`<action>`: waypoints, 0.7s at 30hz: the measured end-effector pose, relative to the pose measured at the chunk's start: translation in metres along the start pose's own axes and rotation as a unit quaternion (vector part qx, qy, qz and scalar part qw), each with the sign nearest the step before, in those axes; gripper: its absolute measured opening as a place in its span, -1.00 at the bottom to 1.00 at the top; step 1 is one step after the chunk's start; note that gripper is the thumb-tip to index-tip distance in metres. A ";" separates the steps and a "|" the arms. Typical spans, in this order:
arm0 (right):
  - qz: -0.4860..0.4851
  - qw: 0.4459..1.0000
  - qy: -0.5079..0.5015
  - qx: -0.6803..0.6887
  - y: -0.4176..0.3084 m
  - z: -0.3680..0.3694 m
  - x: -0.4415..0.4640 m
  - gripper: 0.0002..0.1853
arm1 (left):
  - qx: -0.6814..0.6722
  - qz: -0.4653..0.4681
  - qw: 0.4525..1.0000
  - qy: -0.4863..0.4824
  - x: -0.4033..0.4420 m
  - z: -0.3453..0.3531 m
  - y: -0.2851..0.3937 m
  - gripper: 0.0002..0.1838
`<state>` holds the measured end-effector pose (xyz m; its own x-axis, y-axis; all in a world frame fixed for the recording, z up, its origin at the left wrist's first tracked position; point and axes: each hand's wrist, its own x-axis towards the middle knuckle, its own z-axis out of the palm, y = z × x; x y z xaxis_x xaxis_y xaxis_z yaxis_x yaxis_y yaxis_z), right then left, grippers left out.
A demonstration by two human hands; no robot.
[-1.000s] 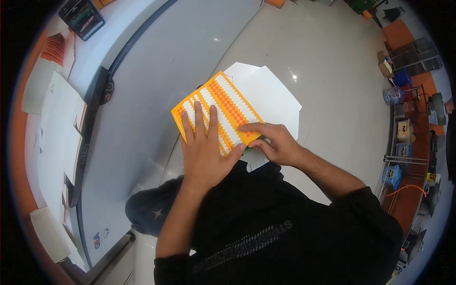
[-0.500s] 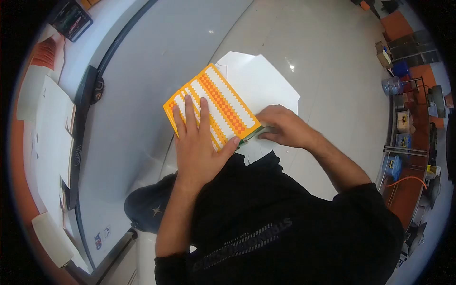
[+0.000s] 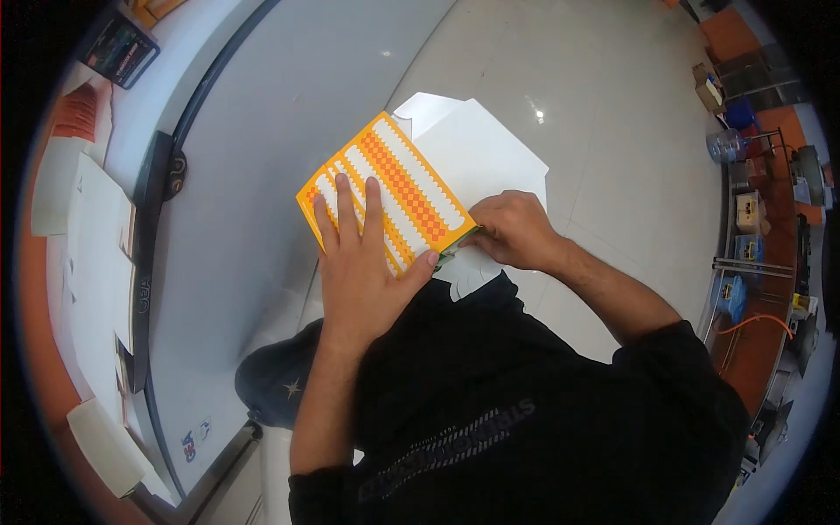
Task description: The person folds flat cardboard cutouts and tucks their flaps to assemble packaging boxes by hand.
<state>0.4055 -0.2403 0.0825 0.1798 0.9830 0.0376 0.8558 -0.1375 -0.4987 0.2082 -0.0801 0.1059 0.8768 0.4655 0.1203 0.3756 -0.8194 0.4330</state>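
A cardboard box (image 3: 411, 188) with orange, yellow and white zigzag stripes lies tilted in front of my body, its green side showing at the near right edge. My left hand (image 3: 363, 271) rests flat on the striped face, fingers spread and thumb by the near edge. My right hand (image 3: 518, 229) has its fingers curled and pinched at the box's right corner; the fingertips are partly hidden. A large white cardboard flap (image 3: 481, 149) spreads out behind the box, and a smaller white piece shows below my right hand.
A grey panel with a dark rim (image 3: 262, 149) stands at the left, with white sheets (image 3: 96, 254) beyond it. Shiny tiled floor (image 3: 612, 114) extends ahead and right. Along the far right runs a brown shelf (image 3: 761, 289) holding boxes, a water bottle (image 3: 726, 146) and an orange hose (image 3: 757, 322).
My right hand has turned and closed its fingers more tightly at the box's corner. My left hand stays spread on the striped face. The view has shifted slightly.
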 end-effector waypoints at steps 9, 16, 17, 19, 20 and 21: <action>0.008 0.999 0.031 0.018 0.002 0.010 -0.003 -0.80 | 0.002 -0.002 1.000 -0.006 0.001 0.000 0.002 0.08; 0.004 0.999 0.039 0.021 0.001 0.006 -0.001 -0.83 | 0.001 0.006 1.000 -0.006 0.000 0.000 0.001 0.08; 0.001 0.999 0.039 0.025 0.002 0.005 0.000 -0.83 | -0.003 0.006 1.000 -0.007 0.000 0.000 0.001 0.09; -0.008 0.999 0.039 0.033 0.004 0.002 0.002 -0.84 | -0.008 0.004 1.000 -0.009 0.001 0.000 0.003 0.09; -0.007 0.999 0.037 0.038 0.004 0.002 0.002 -0.84 | -0.006 0.003 1.000 -0.011 0.000 -0.001 0.003 0.10; -0.007 0.998 0.035 0.043 0.004 0.001 0.002 -0.84 | -0.004 0.002 1.000 -0.012 0.000 -0.001 0.003 0.10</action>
<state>0.4087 -0.2383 0.0795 0.2050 0.9732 0.1042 0.8138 -0.1103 -0.5706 0.2093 -0.0822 0.1078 0.8852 0.4542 0.1006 0.3701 -0.8187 0.4391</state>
